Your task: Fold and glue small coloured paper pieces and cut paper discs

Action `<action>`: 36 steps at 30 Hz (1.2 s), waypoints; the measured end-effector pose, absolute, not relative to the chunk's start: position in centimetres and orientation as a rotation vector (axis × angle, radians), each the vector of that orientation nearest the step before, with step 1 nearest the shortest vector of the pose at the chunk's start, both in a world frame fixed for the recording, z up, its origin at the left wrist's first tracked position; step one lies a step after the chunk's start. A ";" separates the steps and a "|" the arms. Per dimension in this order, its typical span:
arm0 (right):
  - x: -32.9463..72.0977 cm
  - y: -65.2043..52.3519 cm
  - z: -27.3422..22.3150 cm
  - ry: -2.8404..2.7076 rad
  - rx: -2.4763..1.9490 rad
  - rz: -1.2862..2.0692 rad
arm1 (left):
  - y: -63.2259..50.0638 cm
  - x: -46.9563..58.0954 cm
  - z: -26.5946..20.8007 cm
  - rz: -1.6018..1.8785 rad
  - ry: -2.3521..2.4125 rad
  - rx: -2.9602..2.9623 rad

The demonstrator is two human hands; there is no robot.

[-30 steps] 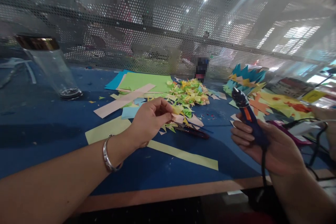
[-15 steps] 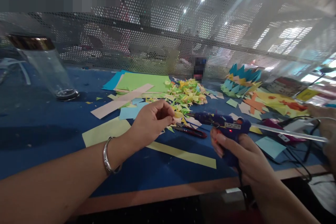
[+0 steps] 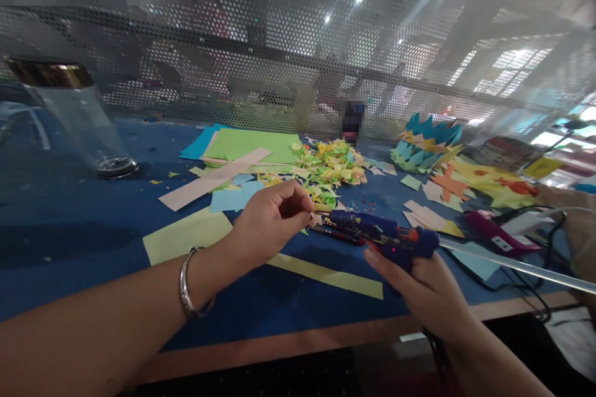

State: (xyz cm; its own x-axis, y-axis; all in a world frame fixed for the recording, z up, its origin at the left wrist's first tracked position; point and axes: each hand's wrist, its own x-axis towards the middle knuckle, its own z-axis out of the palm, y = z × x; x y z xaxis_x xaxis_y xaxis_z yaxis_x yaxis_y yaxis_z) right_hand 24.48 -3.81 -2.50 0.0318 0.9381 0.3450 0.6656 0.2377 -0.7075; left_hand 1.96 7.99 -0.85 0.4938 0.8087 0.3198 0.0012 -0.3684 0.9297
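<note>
Pinches a small pale paper piece (image 3: 317, 219) between thumb and forefinger of the left hand (image 3: 274, 223), with the other fingers curled in. Holds it in the air above the blue table (image 3: 69, 223), in front of a heap of folded paper shapes (image 3: 342, 161). Wears a silver bracelet (image 3: 186, 282) on the left wrist. Wraps the right hand (image 3: 426, 285) around the handle of a blue hot glue gun (image 3: 382, 229), with its body roughly level and a small red light glowing on its side. Points the nozzle leftward at the paper piece, right by the left fingertips; cannot tell contact from a narrow gap. Has a long clear glue stick (image 3: 516, 263) jutting from the rear of the gun toward the right edge of view.

Partly hides a dark red hand tool (image 3: 342, 235) on the table behind the gun. Has a yellow-green paper strip (image 3: 330, 276) lying below both hands, with a wider yellow-green sheet (image 3: 186, 236) beside the left forearm. Leaves in sight, farther back, a pale pink strip (image 3: 216, 178) slanting across a stack of green paper (image 3: 261, 144). Faces a perforated metal screen (image 3: 288, 43), with a gold-lidded glass bottle (image 3: 84, 124) standing at the left. Shows, at the right, a zigzag-edged blue and yellow paper stack (image 3: 426, 139), crossed orange strips (image 3: 449, 185), a magenta device (image 3: 498, 234), and, at the edge, another person's blurred hand (image 3: 565, 198).
</note>
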 end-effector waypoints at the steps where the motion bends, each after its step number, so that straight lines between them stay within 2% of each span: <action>1: 24.5 -3.8 -2.6 -1.710 -1.509 0.417 | 8.0 1.9 -0.8 1.009 0.689 1.742; 19: 24.9 -4.0 -3.1 -1.796 -1.578 0.156 | 7.9 2.0 -0.8 1.034 0.691 1.711; 36: 25.4 -4.3 -3.6 -1.767 -1.584 0.129 | 8.0 1.9 -0.7 1.035 0.693 1.726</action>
